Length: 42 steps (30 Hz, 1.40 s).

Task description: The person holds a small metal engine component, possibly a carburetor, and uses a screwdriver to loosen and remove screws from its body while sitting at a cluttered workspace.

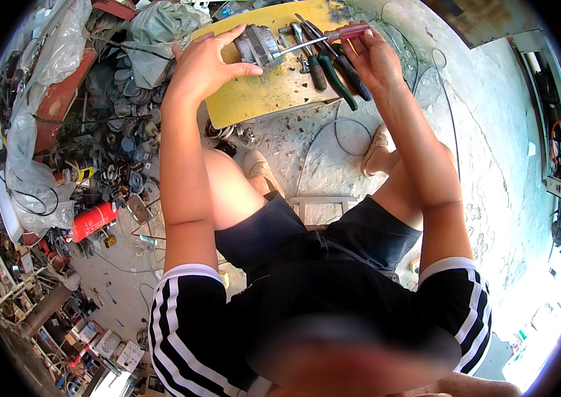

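On a yellow work board sits a grey, ribbed metal part (258, 48) that looks like a small motor housing. My left hand (204, 68) steadies it from the left, thumb on the near side and fingers on the far side. In my right hand (376, 58) is a screwdriver (348, 32) with a clear red handle, gripped by the fingertips. Its shaft points left, and the tip meets the right side of the part; the exact contact is too small to make out. Beneath the shaft lie dark green-handled pliers (337, 81), black-handled pliers (353, 76) and a dark-handled tool (317, 73).
The yellow board (237, 109) has small scraps on it. Piles of metal parts (128, 126) and plastic bags (62, 46) crowd the left, with a red fire extinguisher (95, 221) nearby. A thin cable (336, 132) curls on the floor. A metal cabinet (555, 132) stands at right.
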### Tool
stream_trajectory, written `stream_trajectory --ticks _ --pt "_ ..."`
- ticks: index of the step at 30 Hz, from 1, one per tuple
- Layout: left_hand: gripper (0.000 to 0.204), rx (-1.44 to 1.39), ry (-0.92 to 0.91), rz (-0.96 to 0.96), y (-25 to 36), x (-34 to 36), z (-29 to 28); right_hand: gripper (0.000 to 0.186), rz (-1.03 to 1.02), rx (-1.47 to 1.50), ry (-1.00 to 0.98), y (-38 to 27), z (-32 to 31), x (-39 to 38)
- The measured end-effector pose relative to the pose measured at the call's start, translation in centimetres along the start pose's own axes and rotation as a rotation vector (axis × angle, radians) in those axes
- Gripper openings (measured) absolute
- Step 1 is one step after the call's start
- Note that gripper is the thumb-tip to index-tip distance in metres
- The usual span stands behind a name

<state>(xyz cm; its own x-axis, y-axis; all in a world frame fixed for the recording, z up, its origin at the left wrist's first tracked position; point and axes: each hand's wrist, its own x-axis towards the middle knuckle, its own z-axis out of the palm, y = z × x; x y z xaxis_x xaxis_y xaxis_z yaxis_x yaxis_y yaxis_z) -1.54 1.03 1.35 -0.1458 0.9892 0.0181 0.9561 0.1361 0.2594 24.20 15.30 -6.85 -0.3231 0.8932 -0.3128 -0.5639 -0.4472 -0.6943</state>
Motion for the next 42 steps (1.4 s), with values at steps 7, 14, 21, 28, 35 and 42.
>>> stream_trajectory --ticks 7,14,21,28,35,42 --pt "0.075 -0.075 -0.03 -0.025 -1.1 0.3 0.3 0.037 -0.011 -0.103 0.078 -0.5 1.6 -1.1" --pt "0.069 -0.004 0.011 0.004 -0.4 -0.2 0.3 0.04 0.008 -0.05 0.053 -0.3 1.4 -1.0" --pt "0.077 -0.071 -0.021 -0.022 -1.2 0.2 0.3 0.039 -0.062 -0.058 0.037 -0.4 1.2 -1.0" --pt "0.076 -0.002 -0.001 0.001 -0.2 -0.2 0.2 0.024 0.031 -0.123 0.03 -0.5 1.4 -1.1" --pt "0.075 -0.085 -0.044 -0.036 -0.8 0.1 0.2 0.023 0.051 -0.055 0.044 -0.2 0.4 -0.5" --pt "0.071 -0.009 -0.007 0.007 -0.7 -0.2 0.3 0.031 -0.009 -0.196 0.15 -0.7 2.5 -1.8"
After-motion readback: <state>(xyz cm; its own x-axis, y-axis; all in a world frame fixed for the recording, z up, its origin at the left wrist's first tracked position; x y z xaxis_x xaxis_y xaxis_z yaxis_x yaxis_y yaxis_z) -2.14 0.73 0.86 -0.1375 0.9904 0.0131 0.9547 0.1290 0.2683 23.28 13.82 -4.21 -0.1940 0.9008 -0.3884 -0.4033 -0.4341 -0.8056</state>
